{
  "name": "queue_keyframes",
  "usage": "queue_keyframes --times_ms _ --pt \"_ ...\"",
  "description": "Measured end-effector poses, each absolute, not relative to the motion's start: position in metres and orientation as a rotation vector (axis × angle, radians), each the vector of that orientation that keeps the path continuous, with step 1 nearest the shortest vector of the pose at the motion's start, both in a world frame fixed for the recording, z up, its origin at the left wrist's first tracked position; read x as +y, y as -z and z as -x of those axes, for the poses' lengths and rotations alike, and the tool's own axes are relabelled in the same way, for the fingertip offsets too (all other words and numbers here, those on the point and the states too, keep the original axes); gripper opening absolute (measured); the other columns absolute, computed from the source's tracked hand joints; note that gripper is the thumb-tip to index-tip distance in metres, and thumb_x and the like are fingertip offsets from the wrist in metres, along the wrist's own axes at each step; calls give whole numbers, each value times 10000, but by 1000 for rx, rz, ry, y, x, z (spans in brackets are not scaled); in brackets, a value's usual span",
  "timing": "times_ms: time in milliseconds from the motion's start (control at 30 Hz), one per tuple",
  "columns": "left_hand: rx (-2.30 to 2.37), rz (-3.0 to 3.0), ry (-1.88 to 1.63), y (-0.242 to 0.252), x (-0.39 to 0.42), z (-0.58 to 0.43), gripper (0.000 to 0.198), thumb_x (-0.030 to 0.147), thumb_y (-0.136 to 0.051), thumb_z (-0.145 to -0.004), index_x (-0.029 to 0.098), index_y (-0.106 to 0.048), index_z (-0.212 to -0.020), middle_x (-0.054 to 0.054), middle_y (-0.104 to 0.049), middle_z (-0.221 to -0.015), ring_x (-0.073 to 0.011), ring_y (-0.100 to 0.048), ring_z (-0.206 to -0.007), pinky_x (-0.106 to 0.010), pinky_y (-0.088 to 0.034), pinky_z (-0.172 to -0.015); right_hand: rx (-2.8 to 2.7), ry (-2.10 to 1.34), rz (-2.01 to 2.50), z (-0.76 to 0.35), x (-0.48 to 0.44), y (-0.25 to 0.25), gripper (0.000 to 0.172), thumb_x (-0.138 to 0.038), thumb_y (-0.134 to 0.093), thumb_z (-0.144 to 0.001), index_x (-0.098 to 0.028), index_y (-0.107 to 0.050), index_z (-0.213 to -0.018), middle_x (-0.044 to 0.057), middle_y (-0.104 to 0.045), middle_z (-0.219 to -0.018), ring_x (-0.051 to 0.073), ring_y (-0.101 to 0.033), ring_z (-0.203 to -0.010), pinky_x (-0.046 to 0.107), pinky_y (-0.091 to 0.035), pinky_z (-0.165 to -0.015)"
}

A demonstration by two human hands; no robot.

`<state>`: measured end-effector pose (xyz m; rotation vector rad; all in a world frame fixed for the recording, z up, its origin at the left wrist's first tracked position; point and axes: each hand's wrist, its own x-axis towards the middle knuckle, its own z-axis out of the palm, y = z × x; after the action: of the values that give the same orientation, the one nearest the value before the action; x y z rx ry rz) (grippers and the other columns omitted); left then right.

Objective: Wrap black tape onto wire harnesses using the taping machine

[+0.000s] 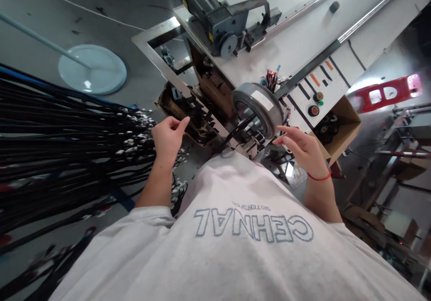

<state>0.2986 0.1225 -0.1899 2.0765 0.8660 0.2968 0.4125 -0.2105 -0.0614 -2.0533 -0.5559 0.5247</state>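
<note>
My left hand (169,139) is raised beside a brown box of dark parts (188,117), fingers curled in and thumb against them. Whether anything is between those fingers cannot be made out. My right hand (301,148), with a red cord at the wrist, holds nothing. Its fingers are stretched and apart, close to the lower right of a thick grey ring-shaped machine head (278,105) bearing a white label. A black cable (240,128) passes by the ring's opening. Bundled coloured wires (270,80) show behind the ring.
Many black cables with white connectors (111,135) hang at the left. A motor unit (218,23) sits on the white bench (303,27). Push buttons (314,111) are right of the ring. An open cardboard box (348,126) and a red frame (390,93) lie farther right.
</note>
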Motion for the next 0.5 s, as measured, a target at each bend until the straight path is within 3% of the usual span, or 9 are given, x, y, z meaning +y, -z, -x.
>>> queue_keyframes --times_ms 133,267,367,433,500 --pt "831 -2247 -154 220 140 -285 168 358 -599 -817 198 -647 -806 -68 -685 -872 -233 -636 -856 -359 -499 -851 -571 -445 2065 -416 -202 56 337 -396 -551 -936 -238 -654 -1215 33 -739 -909 187 -704 -870 350 -567 -813" --pt "866 -2303 -150 233 129 -289 170 335 -587 -797 208 -580 -684 -90 -668 -900 -251 -621 -899 -377 -480 -889 -583 -373 2097 -422 -201 54 308 -393 -566 -927 -245 -668 -1178 30 -736 -895 190 -701 -854 361 -562 -819" --pt "785 -2229 -177 235 121 -297 119 267 -548 -793 198 -628 -849 -86 -677 -984 -215 -634 -863 -341 -485 -861 -489 -271 2133 -442 -217 74 287 -380 -571 -914 -221 -680 -1127 28 -728 -861 186 -696 -827 364 -557 -828" --pt "727 -2153 -91 234 118 -300 205 286 -512 -825 199 -653 -946 -66 -699 -948 -197 -645 -792 -314 -486 -801 -341 -183 2192 -463 -238 101 274 -366 -561 -905 -194 -685 -1079 35 -721 -849 185 -691 -813 364 -554 -828" --pt "760 -2163 15 230 117 -302 246 372 -500 -856 203 -678 -871 -55 -695 -800 -214 -646 -744 -315 -473 -747 -131 -85 2302 -485 -264 135 259 -319 -546 -893 -160 -686 -1042 60 -719 -883 191 -684 -838 374 -542 -859"
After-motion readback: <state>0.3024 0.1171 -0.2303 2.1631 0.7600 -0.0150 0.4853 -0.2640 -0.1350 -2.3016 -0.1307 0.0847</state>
